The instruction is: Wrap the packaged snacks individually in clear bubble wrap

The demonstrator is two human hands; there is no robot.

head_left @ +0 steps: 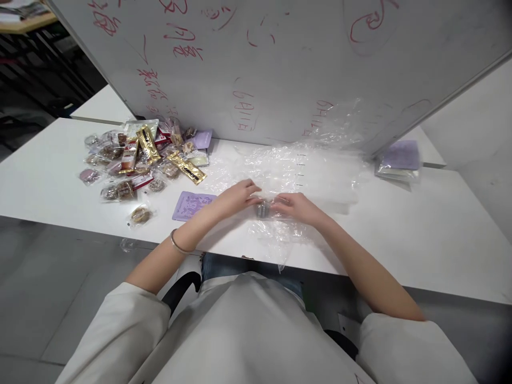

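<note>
Between my two hands lies a small dark wrapped piece in clear plastic. My left hand is at its left, thumb and fingers bent toward each other at the clear film. From the right, my right hand reaches in with its fingers curled, pinching the plastic beside the piece. Crinkled clear film spreads under and in front of both hands. A stack of clear plastic bags is behind my right hand. A purple packet lies flat, partly behind my left forearm.
Wrapped cookies and snacks with gold sachets are heaped at the left of the white table. A whiteboard stands along the back. Purple and pale packets lie at the right.
</note>
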